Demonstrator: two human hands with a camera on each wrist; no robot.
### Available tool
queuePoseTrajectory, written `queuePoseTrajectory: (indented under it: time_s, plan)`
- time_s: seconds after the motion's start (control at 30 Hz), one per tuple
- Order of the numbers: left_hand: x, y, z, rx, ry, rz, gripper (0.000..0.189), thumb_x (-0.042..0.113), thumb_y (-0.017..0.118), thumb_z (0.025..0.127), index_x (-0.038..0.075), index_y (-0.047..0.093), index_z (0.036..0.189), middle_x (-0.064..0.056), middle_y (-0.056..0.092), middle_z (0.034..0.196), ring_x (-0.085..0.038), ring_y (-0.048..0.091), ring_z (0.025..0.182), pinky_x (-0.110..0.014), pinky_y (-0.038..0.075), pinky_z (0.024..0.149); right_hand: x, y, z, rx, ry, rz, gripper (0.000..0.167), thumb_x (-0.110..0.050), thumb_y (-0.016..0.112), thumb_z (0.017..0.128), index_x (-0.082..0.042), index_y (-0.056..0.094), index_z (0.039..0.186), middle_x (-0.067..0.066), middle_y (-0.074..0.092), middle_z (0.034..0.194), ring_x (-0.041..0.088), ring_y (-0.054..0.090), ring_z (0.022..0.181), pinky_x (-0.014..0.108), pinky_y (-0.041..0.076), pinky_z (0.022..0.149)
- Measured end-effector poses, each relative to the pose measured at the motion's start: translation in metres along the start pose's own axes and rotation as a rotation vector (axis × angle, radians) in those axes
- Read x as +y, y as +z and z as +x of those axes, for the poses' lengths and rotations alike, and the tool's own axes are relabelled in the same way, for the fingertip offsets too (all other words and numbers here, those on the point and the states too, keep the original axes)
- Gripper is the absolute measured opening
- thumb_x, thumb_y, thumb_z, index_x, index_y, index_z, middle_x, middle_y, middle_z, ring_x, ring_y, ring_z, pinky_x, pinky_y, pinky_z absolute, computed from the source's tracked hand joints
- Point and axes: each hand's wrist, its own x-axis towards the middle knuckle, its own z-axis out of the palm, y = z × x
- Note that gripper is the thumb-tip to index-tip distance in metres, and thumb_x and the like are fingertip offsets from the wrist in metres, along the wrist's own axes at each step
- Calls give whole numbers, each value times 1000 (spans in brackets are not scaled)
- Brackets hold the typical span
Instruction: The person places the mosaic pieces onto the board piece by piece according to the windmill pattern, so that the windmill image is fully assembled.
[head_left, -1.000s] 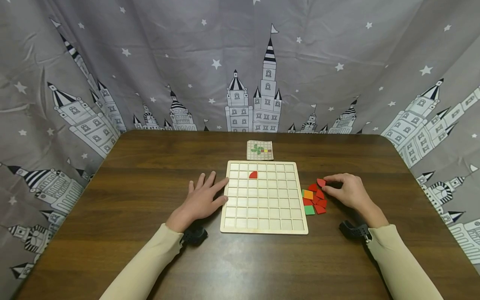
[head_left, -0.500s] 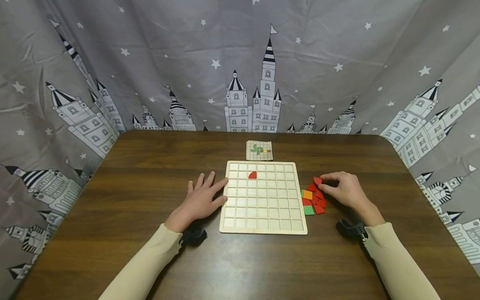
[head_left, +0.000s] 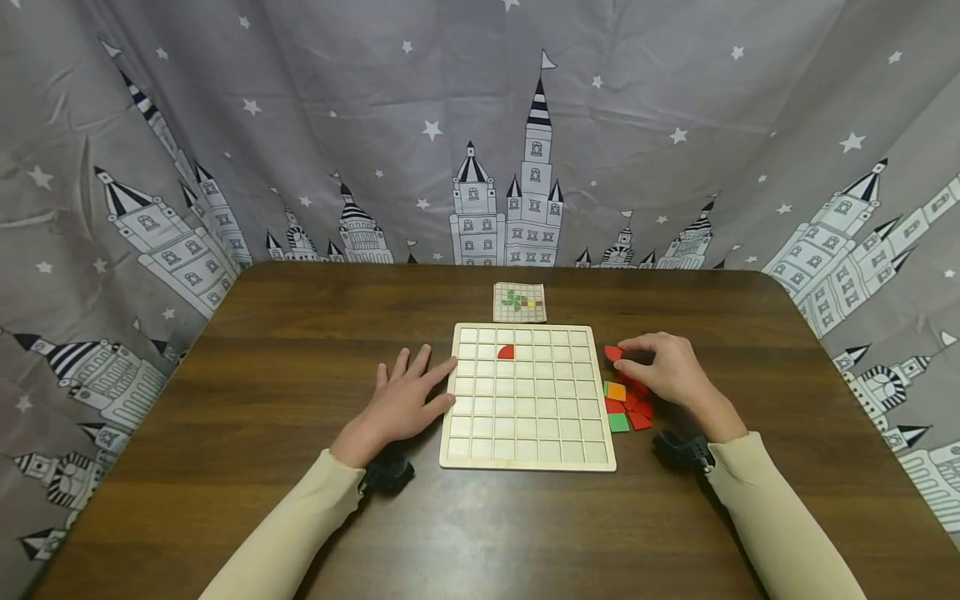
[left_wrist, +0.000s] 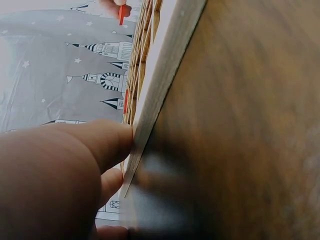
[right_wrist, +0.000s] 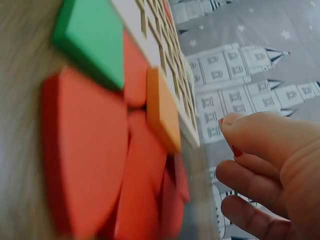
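My right hand (head_left: 663, 368) pinches a red quarter-circle tile (head_left: 612, 353) between thumb and fingertips, just off the right edge of the pale wooden grid board (head_left: 504, 466). In the right wrist view only a bit of that tile (right_wrist: 236, 151) shows past the thumb. My left hand (head_left: 401, 398) lies spread on the table, thumb and index finger touching the board's left edge. Up close, the left wrist view has the thumb (left_wrist: 112, 145) against the board's side (left_wrist: 165, 65). One red quarter-circle tile (head_left: 507, 352) sits in a cell of the board's second row.
Right of the board lies a pile of red tiles (head_left: 639, 408), partly under my right hand, with an orange square tile (head_left: 616, 392) and a green square tile (head_left: 618, 422). Behind the board is a small pattern card (head_left: 520, 302). A grey castle-print curtain (head_left: 360, 125) hangs behind the table.
My right hand has carried the pinched red tile leftward from the pile's far right side toward the board's right edge. The left hand has stayed in place.
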Motion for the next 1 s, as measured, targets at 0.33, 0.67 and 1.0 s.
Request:
queuePoseTrajectory:
  time_s: [0.33, 0.67, 1.0]
  plan:
    - [-1, -1, -1, -3, 3, 0, 62, 42, 52, 104, 25, 34, 161, -23, 12, 171, -52, 1, 156, -79, 1, 116, -29, 14, 18, 4, -88, 45, 28, -17, 76, 89, -1, 78, 112, 17, 78, 106, 36, 70, 100, 53, 53, 90]
    - [-1, 0, 0, 0, 7, 0, 61, 41, 51, 105, 24, 34, 161, -23, 12, 171, -53, 1, 156, -80, 1, 116, -49, 23, 26, -24, -117, 69, 27, -15, 77, 89, -2, 79, 112, 15, 79, 106, 34, 71, 101, 51, 54, 89]
    - [-1, 0, 0, 2, 5, 4, 61, 40, 50, 105, 24, 34, 161, -24, 12, 170, -53, 2, 156, -80, 2, 116, -60, 30, 31, -62, -93, 106, 29, -17, 75, 88, -4, 79, 113, 14, 79, 109, 34, 70, 105, 51, 54, 93]
